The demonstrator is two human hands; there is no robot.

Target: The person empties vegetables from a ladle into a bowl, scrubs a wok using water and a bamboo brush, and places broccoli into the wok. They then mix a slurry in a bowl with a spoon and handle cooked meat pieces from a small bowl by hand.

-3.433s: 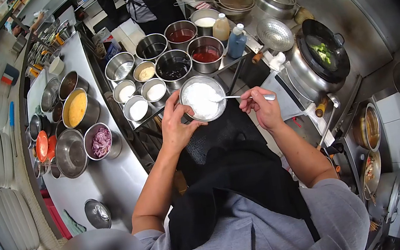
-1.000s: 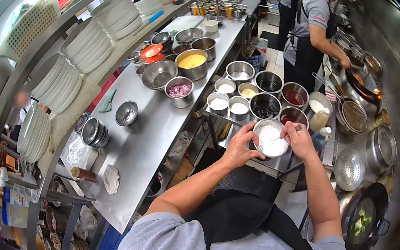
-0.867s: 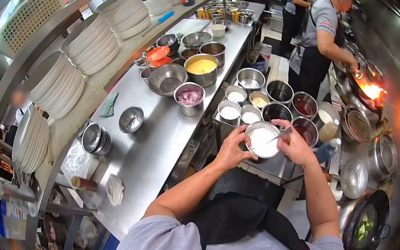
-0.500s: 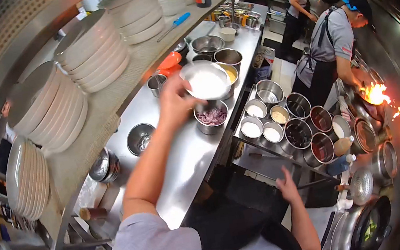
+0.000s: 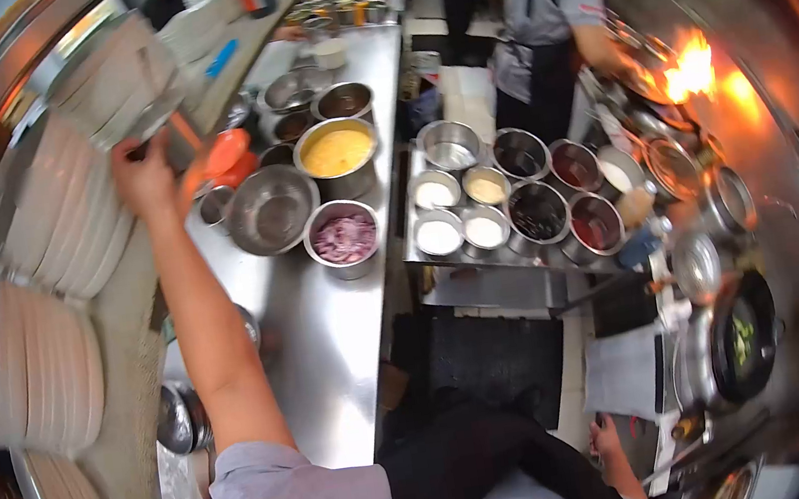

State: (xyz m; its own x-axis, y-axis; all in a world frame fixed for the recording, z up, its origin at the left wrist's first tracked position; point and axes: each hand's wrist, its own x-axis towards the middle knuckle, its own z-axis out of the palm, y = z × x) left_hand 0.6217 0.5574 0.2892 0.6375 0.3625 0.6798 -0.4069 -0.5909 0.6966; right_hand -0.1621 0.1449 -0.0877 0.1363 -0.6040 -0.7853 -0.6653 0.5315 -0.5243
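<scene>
Stretched out over the shelf edge at the upper left, my left hand (image 5: pixel 146 177) has its fingers closed at the rim of a blurred metal bowl (image 5: pixel 158 114), beside the stacked plates (image 5: pixel 36 211). The bowl's contents cannot be made out. My right hand (image 5: pixel 606 439) is low at the right, near a white cloth-like sheet (image 5: pixel 623 373); its fingers are small and partly hidden, and whether they hold anything is unclear.
Pots of yellow liquid (image 5: pixel 336 151) and sliced purple onion (image 5: pixel 344 239) stand on the steel counter (image 5: pixel 318 361). A rack (image 5: pixel 482 261) bears several ingredient pots. A co-worker (image 5: pixel 554 2) stands by flames (image 5: pixel 691 70). A wok (image 5: pixel 742 338) holds greens.
My left hand has carried the bowl of white contents from in front of me up and left to the shelf. My right hand has left the bowl and dropped down right. Flames have appeared.
</scene>
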